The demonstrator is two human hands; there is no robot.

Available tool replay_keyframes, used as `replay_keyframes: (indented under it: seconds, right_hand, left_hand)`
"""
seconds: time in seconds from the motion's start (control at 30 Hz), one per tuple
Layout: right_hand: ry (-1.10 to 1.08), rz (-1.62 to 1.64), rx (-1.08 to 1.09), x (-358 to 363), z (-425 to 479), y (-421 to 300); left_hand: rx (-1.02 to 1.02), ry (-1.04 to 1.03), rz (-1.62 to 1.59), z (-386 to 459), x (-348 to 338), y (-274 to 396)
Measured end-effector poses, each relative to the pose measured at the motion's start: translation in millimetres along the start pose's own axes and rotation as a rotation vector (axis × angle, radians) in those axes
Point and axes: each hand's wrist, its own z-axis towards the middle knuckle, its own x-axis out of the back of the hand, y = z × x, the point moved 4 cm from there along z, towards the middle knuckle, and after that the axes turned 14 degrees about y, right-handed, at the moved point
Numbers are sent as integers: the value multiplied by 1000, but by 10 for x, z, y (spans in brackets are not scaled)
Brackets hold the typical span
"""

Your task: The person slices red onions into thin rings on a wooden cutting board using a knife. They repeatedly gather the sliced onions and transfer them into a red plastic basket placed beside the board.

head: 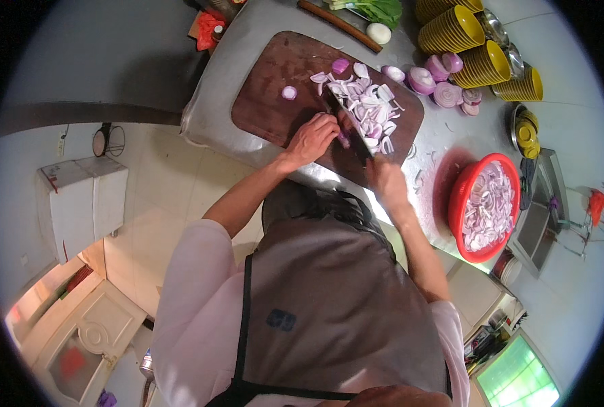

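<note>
On the brown cutting board [266,76] my right hand [387,180] grips a cleaver [350,122] by its handle, the blade standing on edge. My left hand [314,137] rests with curled fingers against a piece of red onion [343,138], just left of the blade. Sliced red onion [370,109] lies heaped along the blade's right side. A small onion end [289,92] and a purple onion piece [340,65] lie apart on the board. Halved red onions [447,94] sit on the metal table [434,137] beyond the board's right edge.
A red plastic basket [456,208] full of sliced onion stands at the table's right. Yellow stacked bowls [452,31] and metal bowls [492,28] are at the back right. A wooden rod [340,25], a white onion [378,33] and leafy greens [380,10] lie behind the board.
</note>
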Motion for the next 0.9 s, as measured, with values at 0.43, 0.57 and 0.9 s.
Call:
replay_keyframes:
  seconds: [0.43,0.57,0.9]
  right_hand:
    - [64,50,-23,-188,-21,-27]
    - [-56,-16,-5,200,105,-162]
    - [-57,33,-21,302,-109,-94]
  left_hand:
    - [17,27,-48,-28,13,-30]
    - [4,18,-1,-39,38,-49]
    - [-26,20,-14,-70,36,-58]
